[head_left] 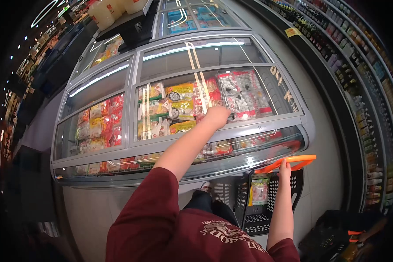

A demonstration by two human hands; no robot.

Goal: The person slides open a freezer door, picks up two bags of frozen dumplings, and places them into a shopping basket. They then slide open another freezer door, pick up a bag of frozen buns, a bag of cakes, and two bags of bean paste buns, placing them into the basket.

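Note:
My left hand (pixel 218 116) reaches over the front of a chest freezer (pixel 266 127). Its fingers are curled at a dark handle (pixel 231 117) on the near edge of the sliding glass lid (pixel 161 83); the fingertips are partly hidden. Beneath the glass lie yellow bags (pixel 182 110), red bags (pixel 212 91) and clear bags of white balls (pixel 244 98). On the right, my right hand (pixel 285 169) is closed round the orange handle (pixel 308 158) of a black shopping basket (pixel 260 220). Inside the basket sits a green and yellow package (pixel 260 191).
More freezer sections with red and yellow bags (pixel 99 126) extend to the left. Milky bottles (pixel 102 15) stand on a black stand at the back. Along the right runs a shelf of bottles (pixel 345 67). Another person's hand (pixel 360 236) shows at the lower right.

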